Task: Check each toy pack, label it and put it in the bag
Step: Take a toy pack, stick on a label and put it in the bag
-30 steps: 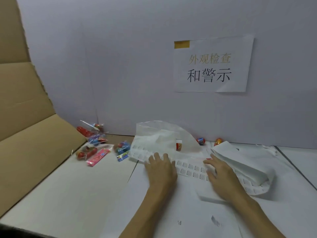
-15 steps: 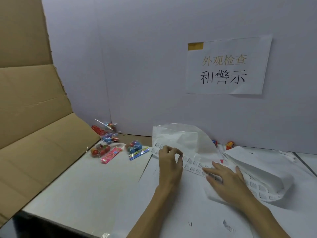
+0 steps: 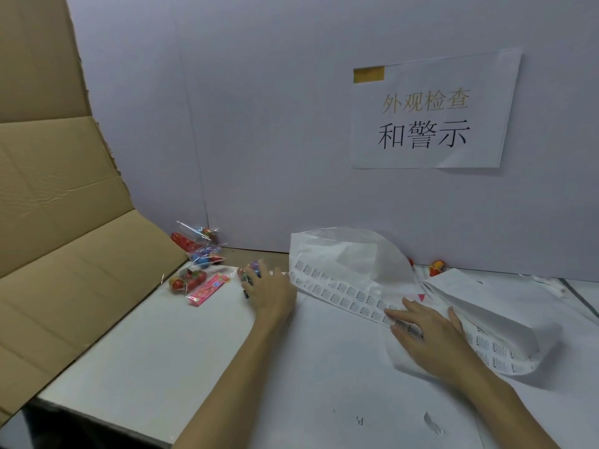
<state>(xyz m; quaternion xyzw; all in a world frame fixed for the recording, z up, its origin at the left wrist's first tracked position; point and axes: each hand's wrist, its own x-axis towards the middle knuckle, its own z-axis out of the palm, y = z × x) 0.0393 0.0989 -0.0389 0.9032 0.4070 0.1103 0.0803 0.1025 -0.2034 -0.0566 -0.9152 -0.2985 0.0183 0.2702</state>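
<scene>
head view: your left hand (image 3: 270,291) curls its fingers over a toy pack (image 3: 251,270) just left of the label strip (image 3: 350,293); your right hand (image 3: 428,332) lies flat, pressing the strip, bag (image 3: 340,254) behind it.

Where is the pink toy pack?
In the head view the pink toy pack lies on the white table, left of the left hand, beside a pack of red toys.
</scene>
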